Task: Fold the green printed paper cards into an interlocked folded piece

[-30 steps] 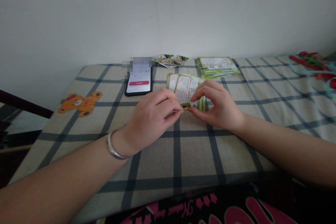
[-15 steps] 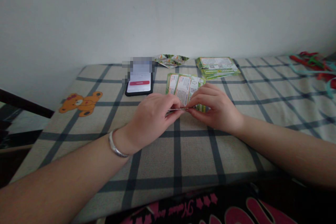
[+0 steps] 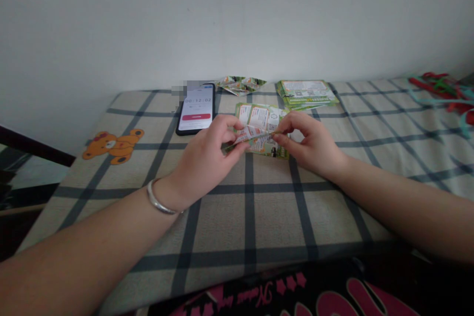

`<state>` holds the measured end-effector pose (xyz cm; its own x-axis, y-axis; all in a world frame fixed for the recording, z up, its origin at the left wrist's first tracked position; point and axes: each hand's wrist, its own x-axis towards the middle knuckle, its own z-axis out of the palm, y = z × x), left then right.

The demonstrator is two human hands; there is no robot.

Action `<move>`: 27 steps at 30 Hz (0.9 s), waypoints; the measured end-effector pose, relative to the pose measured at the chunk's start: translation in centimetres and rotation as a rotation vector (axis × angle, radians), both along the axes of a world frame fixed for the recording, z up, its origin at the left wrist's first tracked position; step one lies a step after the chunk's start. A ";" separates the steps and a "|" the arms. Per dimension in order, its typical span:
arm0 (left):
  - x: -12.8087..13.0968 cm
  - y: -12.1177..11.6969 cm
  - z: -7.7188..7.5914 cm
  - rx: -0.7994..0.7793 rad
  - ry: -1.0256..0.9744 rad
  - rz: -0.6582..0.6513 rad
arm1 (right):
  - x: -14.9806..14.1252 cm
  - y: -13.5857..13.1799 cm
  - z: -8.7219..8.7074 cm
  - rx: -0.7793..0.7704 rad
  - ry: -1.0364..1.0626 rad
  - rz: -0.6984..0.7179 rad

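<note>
Between my two hands is a folded printed paper card [image 3: 255,133], white, orange and green, held a little above the table. My left hand [image 3: 207,163], with a silver bangle at the wrist, pinches its left end between thumb and fingers. At the right end, the thumb and fingertips of my right hand [image 3: 311,145] are closed on the same card. Just behind and under it lie flat green-and-white printed cards [image 3: 259,114], partly covered by the held one and my fingers.
A black phone [image 3: 196,111] showing a timer lies left of the cards. Against the wall sit folded paper pieces [image 3: 242,85] and a stack of green cards [image 3: 308,94]. Red and teal ribbons [image 3: 442,86] lie far right. An orange bear cutout [image 3: 114,146] lies on the checked tablecloth [image 3: 229,222].
My hands have moved slightly up and apart. The held card, edge-on before, now shows its folded printed face. The phone's timer digits have become visible.
</note>
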<state>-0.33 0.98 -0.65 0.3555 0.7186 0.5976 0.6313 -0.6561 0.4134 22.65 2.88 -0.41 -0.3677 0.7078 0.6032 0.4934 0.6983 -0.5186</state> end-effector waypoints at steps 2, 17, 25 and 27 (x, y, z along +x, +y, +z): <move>0.0 0.0 0.2 -0.015 0.009 0.011 | 0.1 0.3 -0.2 -0.023 0.021 -0.019; -0.4 0.4 -0.1 0.119 0.206 -0.080 | 0.3 1.0 -0.7 -0.120 0.005 -0.134; 0.0 0.4 0.1 0.067 0.163 -0.055 | 0.0 0.3 -0.4 -0.016 -0.044 -0.128; 0.0 0.4 0.1 0.045 0.155 -0.055 | -0.1 0.2 -0.3 0.024 -0.097 -0.056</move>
